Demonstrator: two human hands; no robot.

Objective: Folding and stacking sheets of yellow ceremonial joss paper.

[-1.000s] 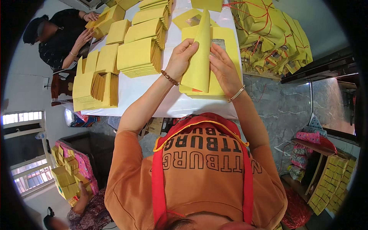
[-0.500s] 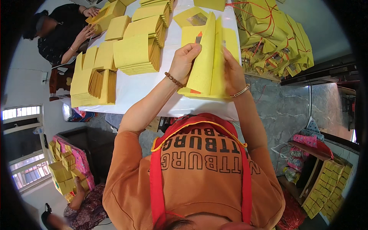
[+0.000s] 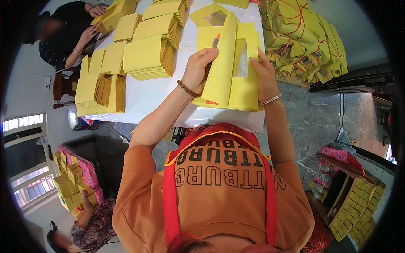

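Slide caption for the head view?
Left hand and right hand hold yellow paper over a white table, yellow stacks alongside.

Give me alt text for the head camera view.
A person's left hand and right hand hold yellow paper over a white table. Yellow paper stacks stand to the left, red-tied yellow bundles to the right. A co-worker in black is at upper left.

Fingers of the left hand (image 3: 198,69) are mostly hidden behind the raised yellow sheet (image 3: 223,69); the top edge cuts off a yellow piece (image 3: 234,2); the lower-left co-worker (image 3: 95,225) has a blurred head
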